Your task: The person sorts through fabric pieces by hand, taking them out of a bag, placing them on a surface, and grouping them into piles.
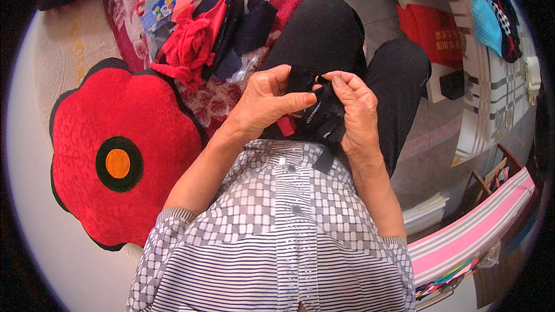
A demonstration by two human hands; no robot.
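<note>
Over my lap lies a piece of black fabric (318, 115) with a line of pale stitching or zipper-like teeth across it. My left hand (273, 102) pinches its left side between thumb and fingers. At the fabric's upper right edge, my right hand (355, 104) grips a small dark part with thumb and forefinger; a tiny loop shows there. The lower fingers of my right hand curl against the cloth. A small red piece (285, 125) sits just below my left hand, beside the black fabric. Whether a needle is held cannot be seen.
A clear plastic bag (253, 63) with dark cloth pieces and a red knotted cloth (188, 41) lies on a red patterned cover (204, 108) at upper left. Left of me is a red flower-shaped cushion (160, 173). A pink striped cloth (472, 229) lies at lower right, near a red bag (429, 34) farther up.
</note>
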